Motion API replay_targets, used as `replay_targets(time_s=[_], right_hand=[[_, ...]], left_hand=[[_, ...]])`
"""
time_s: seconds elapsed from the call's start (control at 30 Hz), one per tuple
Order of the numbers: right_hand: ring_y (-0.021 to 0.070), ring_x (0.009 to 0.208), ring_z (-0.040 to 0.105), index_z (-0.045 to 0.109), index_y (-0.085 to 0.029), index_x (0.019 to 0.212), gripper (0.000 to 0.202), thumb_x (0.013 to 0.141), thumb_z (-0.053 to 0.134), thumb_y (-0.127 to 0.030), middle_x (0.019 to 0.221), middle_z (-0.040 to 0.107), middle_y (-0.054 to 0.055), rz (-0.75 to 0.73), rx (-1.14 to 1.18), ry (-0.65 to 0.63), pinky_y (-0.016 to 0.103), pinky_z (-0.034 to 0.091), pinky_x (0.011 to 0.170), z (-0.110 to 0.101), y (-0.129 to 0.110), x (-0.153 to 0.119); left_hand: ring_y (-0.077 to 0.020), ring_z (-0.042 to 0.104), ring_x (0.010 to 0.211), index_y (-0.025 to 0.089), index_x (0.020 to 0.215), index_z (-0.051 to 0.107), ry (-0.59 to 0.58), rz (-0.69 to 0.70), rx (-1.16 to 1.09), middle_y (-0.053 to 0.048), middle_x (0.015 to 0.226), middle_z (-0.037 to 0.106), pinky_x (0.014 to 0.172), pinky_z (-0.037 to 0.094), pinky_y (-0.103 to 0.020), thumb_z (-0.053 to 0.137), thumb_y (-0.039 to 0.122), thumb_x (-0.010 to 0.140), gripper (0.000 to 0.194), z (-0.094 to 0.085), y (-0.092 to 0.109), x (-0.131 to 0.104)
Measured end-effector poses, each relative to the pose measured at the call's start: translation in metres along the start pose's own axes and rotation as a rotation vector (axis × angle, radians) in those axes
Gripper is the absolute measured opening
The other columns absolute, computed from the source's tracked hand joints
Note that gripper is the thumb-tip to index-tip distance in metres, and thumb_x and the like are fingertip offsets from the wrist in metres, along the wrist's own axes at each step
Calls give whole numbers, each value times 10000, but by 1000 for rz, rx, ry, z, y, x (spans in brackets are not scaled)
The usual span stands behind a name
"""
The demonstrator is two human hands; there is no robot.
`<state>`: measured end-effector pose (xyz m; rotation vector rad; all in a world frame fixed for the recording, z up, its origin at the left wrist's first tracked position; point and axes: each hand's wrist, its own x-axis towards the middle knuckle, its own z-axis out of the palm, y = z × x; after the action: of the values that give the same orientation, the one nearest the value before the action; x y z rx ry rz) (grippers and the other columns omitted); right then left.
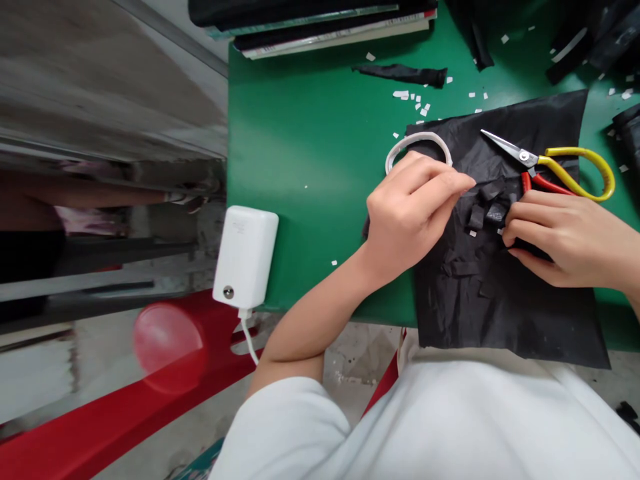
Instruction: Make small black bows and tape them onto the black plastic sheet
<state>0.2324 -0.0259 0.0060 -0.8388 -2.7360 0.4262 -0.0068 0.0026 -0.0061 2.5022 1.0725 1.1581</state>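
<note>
My left hand (413,203) is closed, thumb and forefinger pinched together over black cloth. A narrow roll of white tape (424,136) rings the back of its fingers, its lower part hidden by the hand. My right hand (560,237) has curled fingers pressed together on a black cloth piece (537,251), partly covered by the hand. Small folded black cloth pieces (493,203) lie heaped between both hands on a large black cloth sheet (475,307). Just above my right hand rest scissors (530,160) with yellow and red handles, blades apart and pointing left.
The green table (290,153) carries scattered white paper bits (417,100) and a black strip (403,75). Books (335,33) lie at its far edge, black cloth (610,47) at far right. A white power bank (246,257) with a cable overhangs the left edge, above a red chair (180,360).
</note>
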Motion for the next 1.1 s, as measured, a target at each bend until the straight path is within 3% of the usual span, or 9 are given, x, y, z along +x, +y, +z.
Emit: replay_targets(time_s=[0.13, 0.23, 0.33, 0.47, 0.6, 0.7, 0.93, 1.03, 1.1], right_hand=[[186, 715, 525, 534, -207, 826, 50, 836, 546, -159, 781, 585, 40, 6, 137, 23, 325, 450, 628, -3, -2, 1], [169, 692, 534, 500, -215, 834, 120, 806, 568, -120, 754, 571, 21, 58, 249, 153, 316, 455, 629, -6, -6, 2], [155, 666, 564, 497, -222, 826, 150, 789, 588, -108, 745, 590, 14, 195, 304, 294, 307, 460, 617, -7, -11, 2], [137, 579, 543, 509, -236, 774, 143, 785, 623, -151, 694, 595, -11, 396, 413, 373, 290, 391, 515, -5, -14, 2], [127, 597, 537, 531, -228, 739, 157, 777, 682, -206, 696, 577, -13, 517, 645, 463, 266, 381, 487, -2, -15, 3], [125, 632, 555, 537, -227, 743, 157, 786, 687, -214, 746, 597, -8, 560, 780, 512, 256, 434, 521, -1, -16, 3], [148, 655, 561, 480, -228, 727, 168, 792, 612, -147, 735, 581, 2, 473, 681, 482, 286, 438, 539, 0, -12, 0], [194, 734, 602, 520, -245, 865, 100, 806, 598, -226, 830, 623, 27, 405, 534, 464, 342, 471, 612, -1, -12, 0], [228, 813, 625, 542, -260, 998, 177, 831, 596, -288, 913, 651, 51, 370, 392, 433, 379, 494, 684, -1, -14, 2]], left_hand=[[-108, 662, 777, 215, 923, 698, 22, -4, -61, 12, 836, 705, 744, 538, -246, 579, 206, 921, 120, -2, 6, 3], [-131, 688, 828, 230, 964, 706, -29, -54, -146, -5, 900, 718, 748, 571, -262, 564, 241, 925, 148, -4, 12, 4], [-161, 696, 931, 255, 1053, 685, -80, -79, -281, -20, 1014, 718, 735, 606, -273, 553, 269, 922, 187, -5, 15, 5], [-180, 685, 1030, 226, 1210, 604, -154, -47, -473, -76, 1199, 673, 770, 625, -255, 608, 221, 879, 331, -3, 17, 3], [-158, 693, 923, 203, 1225, 585, -152, -12, -444, -67, 1119, 686, 773, 622, -249, 657, 217, 847, 385, 2, 19, 1], [-125, 691, 853, 208, 1195, 598, -116, -66, -431, -33, 1039, 700, 752, 614, -226, 637, 174, 857, 342, 5, 21, -1], [-106, 704, 764, 226, 1095, 630, -48, -353, -586, 19, 843, 714, 716, 616, -208, 668, 166, 837, 268, 3, 24, 0], [-110, 719, 758, 220, 1097, 625, -94, -403, -650, 21, 841, 733, 705, 622, -205, 690, 181, 826, 281, 2, 25, 1], [-108, 726, 767, 206, 1103, 619, -133, -398, -673, 18, 844, 742, 718, 621, -196, 695, 175, 825, 289, 2, 27, 1]])
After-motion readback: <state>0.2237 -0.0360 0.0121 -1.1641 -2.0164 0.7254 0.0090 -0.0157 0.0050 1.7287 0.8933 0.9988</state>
